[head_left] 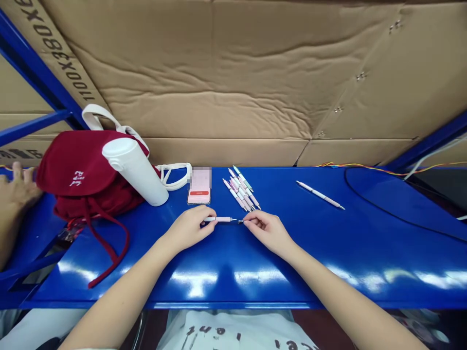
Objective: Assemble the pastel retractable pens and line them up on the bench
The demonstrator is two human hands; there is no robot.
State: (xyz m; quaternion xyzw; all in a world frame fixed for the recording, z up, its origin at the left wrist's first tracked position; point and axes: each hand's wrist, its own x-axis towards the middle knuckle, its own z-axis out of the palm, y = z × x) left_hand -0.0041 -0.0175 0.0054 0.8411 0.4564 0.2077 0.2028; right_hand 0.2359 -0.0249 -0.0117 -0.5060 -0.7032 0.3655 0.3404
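A pink and white pen (223, 219) lies across between my hands, low over the blue table. My left hand (193, 226) is closed round its white end, with the refill tip pointing right. In the fingers of my right hand (268, 231) is a small dark metallic pen tip (240, 221), pinched close to the pen's point. Whether the two parts touch, I cannot tell. Just beyond my hands lies a pile of several pastel pens (241, 190). One more white and pink pen (320, 195) rests apart on the right.
A phone (199, 187) lies behind my left hand. Further left, a white bottle (136, 172) leans against a red bag (87, 165) with trailing cords. A black cable (379, 206) curves over the table (277, 287) on the right. Another person's hand (18, 187) shows at far left.
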